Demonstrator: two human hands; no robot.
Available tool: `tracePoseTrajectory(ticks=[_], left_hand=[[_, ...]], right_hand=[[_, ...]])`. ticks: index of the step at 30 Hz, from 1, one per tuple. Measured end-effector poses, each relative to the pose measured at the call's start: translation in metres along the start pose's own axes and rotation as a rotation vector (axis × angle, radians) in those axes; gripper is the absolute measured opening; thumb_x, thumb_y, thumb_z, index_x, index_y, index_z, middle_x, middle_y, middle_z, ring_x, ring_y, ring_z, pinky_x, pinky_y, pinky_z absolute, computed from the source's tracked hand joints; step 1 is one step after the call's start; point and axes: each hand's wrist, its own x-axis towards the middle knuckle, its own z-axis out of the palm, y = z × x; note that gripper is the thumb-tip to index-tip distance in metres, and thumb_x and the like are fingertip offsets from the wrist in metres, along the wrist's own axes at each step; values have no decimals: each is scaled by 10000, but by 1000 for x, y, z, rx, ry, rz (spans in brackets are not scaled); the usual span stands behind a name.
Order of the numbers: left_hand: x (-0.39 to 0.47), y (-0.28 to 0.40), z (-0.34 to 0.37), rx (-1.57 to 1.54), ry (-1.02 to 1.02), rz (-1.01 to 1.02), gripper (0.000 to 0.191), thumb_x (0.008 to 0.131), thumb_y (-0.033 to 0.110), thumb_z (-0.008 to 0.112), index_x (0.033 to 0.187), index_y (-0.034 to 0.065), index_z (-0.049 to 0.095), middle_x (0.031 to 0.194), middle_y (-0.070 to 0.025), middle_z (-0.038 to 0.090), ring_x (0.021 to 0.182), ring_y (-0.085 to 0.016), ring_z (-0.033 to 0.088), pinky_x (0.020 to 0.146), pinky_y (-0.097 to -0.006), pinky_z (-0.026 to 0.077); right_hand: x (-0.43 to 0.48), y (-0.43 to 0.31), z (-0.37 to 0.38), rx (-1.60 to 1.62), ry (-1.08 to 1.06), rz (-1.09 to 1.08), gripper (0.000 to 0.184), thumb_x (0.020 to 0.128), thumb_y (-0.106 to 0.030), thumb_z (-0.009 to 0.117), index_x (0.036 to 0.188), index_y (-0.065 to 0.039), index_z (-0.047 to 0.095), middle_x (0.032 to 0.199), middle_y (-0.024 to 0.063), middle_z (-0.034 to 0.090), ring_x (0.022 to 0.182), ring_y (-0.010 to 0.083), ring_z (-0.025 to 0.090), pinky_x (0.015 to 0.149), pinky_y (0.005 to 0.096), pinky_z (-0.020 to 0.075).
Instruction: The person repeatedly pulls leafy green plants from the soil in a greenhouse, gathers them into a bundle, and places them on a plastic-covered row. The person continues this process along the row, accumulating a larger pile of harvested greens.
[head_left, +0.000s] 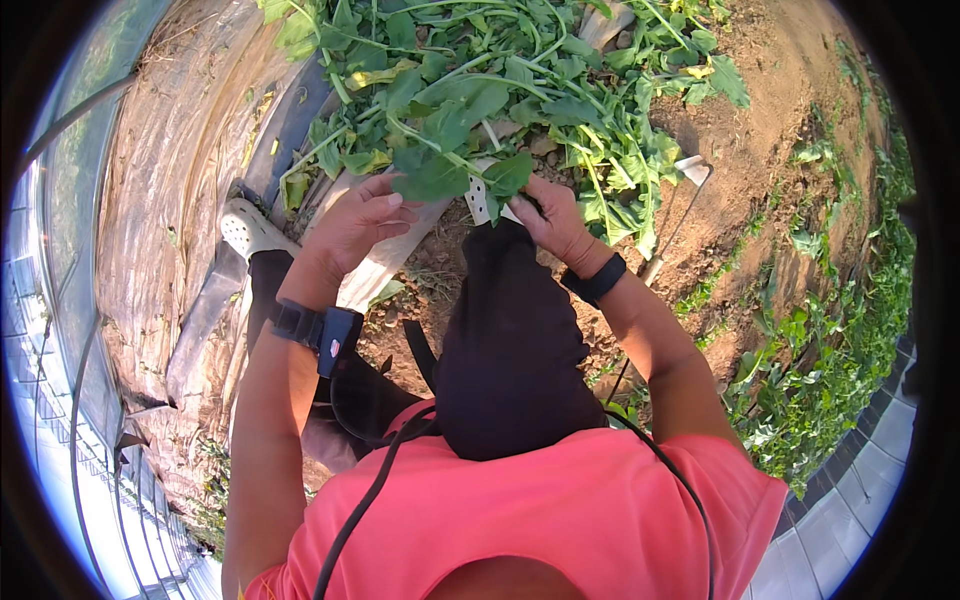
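Cut leafy green plants (465, 97) lie heaped in front of me, with some yellowed leaves among them. My left hand (367, 214) is at the near edge of the heap, its palm turned inward and fingers apart. A broad leaf (431, 178) covers part of its fingertips. Across from it, my right hand (553, 214) has its thumb and fingers drawn together beside a smaller leaf (510, 174). Whether it pinches the stem or something dark is hidden by the fingers. Leaves partly cover a white perforated clog (478, 201) between the hands.
A hand hoe with a metal blade (694, 170) lies on bare soil at right. Plastic mulch film (180, 172) spreads over the ground at left, near the other white clog (251, 227). Low green plants (817, 375) grow along the right side. Clear sheeting (75, 172) curves up at far left.
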Motion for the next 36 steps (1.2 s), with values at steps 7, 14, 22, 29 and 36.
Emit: tracePoseTrajectory(ticks=[7,14,22,29,36], left_hand=[[6,-6,0,-263,33,151,241,880,208,530,1047,34,538,1005,-146,603,857,-202,565,747,-335,461],[2,0,-22,-361,202,131,242,888,217,512,1011,10,539,992,-181,605,816,-244,571,678,-323,454],[0,-3,-26,-339,252,140,239,890,215,507,1023,18,540,982,-163,612,818,-235,574,673,-315,460],[2,-3,-40,-349,183,133,228,879,208,527,1024,33,537,1003,-151,597,886,-247,564,752,-350,478],[-2,-4,-41,-330,216,119,232,875,213,535,1033,43,539,1004,-141,600,896,-244,569,767,-351,483]], right_hand=[[25,7,10,-357,-149,-353,189,789,-277,592,898,-123,587,780,73,555,714,284,566,616,365,462],[8,133,-85,-897,553,530,214,773,-128,519,974,-85,576,970,145,568,943,328,511,812,432,413],[10,155,-107,-933,257,864,209,774,-186,527,927,-53,581,941,145,612,872,341,557,790,467,408],[-36,87,-75,-450,605,356,151,816,-175,565,864,-32,563,787,144,568,731,335,551,642,376,444],[-44,63,-78,-692,439,197,141,823,-158,531,881,-32,556,810,147,592,729,323,582,655,408,459]])
